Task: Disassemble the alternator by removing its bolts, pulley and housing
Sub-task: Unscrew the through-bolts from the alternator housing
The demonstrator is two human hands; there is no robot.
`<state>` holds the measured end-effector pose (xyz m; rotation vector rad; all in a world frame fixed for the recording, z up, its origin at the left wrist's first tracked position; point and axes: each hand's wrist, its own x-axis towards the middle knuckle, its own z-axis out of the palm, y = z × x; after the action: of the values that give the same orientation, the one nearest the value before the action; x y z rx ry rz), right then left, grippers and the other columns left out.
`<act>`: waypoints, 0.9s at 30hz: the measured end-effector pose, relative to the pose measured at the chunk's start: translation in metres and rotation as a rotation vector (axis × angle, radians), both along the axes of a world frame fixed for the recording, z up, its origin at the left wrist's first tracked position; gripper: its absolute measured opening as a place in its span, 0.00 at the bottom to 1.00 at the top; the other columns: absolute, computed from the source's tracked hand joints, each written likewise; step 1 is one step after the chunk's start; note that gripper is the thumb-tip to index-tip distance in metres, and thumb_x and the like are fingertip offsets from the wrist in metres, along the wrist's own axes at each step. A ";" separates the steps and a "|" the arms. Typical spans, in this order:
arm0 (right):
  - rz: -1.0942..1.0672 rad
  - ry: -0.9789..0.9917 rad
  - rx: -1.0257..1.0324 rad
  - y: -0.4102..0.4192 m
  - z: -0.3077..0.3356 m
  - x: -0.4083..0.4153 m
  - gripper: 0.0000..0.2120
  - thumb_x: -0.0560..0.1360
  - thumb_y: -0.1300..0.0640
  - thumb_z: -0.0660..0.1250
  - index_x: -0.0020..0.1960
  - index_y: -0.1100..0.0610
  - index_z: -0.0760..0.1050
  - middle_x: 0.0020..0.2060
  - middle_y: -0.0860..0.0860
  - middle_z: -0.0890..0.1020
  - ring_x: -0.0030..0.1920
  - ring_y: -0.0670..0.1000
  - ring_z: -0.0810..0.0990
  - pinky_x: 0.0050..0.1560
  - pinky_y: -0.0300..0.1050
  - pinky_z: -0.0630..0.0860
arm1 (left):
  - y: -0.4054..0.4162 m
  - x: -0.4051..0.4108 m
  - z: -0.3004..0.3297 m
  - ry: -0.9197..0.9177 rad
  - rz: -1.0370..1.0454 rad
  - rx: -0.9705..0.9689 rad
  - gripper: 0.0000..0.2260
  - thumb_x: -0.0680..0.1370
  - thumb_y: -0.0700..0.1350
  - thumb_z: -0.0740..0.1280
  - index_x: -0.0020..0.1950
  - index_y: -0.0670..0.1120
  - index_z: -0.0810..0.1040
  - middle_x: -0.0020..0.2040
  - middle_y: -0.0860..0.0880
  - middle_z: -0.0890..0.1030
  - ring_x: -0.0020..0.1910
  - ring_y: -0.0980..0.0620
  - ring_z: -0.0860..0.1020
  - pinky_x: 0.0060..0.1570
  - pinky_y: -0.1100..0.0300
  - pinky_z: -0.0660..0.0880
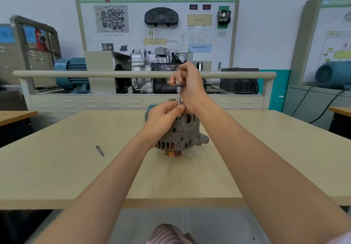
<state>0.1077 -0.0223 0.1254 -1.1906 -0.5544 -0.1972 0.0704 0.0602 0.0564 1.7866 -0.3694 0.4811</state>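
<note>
- Lying loose on the table (76, 177), left of everything else: one bolt (100, 150), well apart from the alternator.
- Left hand (163, 117): arm reaching forward from lower left; fingers curled, tips pinching the lower end of the tool's shaft just above the alternator's top.
- Driver (179, 99): slim metal shaft standing upright, lower end meeting the top of the alternator; thicker collar at its upper end.
- Right hand (187, 84): raised above the left, wrist bent, fingers wrapped closed round the driver's handle; the handle itself is mostly hidden in the fist.
- Alternator (182, 135): grey cast housing with vent slots, standing at the middle of the table with its pulley (173, 153) downward, touching the tabletop; copper windings show through the lower slots; a mounting lug juts out at right.
- Teal object (150, 110): partly hidden behind the left hand; cannot tell what it is.
</note>
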 end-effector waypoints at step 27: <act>-0.661 -0.399 -0.357 0.023 -0.023 -0.015 0.16 0.75 0.57 0.56 0.29 0.56 0.67 0.29 0.49 0.71 0.35 0.46 0.70 0.42 0.42 0.69 | 0.001 -0.001 0.000 0.043 0.112 0.005 0.12 0.77 0.35 0.62 0.36 0.46 0.75 0.30 0.53 0.77 0.30 0.58 0.74 0.26 0.72 0.67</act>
<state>0.0924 0.0007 0.1028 -1.6727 -0.5352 -0.9454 0.0693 0.0617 0.0562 1.8264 -0.2417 0.5200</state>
